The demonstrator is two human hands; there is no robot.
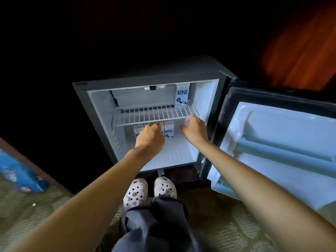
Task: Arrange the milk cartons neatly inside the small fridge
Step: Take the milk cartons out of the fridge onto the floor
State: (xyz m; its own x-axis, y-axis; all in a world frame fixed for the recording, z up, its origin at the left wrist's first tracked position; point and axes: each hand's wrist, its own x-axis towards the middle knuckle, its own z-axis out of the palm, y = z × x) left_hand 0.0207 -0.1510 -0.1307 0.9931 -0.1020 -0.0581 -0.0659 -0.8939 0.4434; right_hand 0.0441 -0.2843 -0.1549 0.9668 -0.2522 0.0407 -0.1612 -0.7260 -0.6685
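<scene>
As the door [272, 139] is swung wide, small fridge [101, 110]: cartons are seen on both levels.
Wire shelf [145, 115]: one milk carton [182, 95] is stood upright, back right.
Lower row [169, 131]: cartons set side by side beneath it.
Left hand [151, 137]: laid on the middle one; grip cannot be told.
Right hand [194, 130]: fingers loosely apart, nothing held.
Remaining: probably only straightening is left.
</scene>
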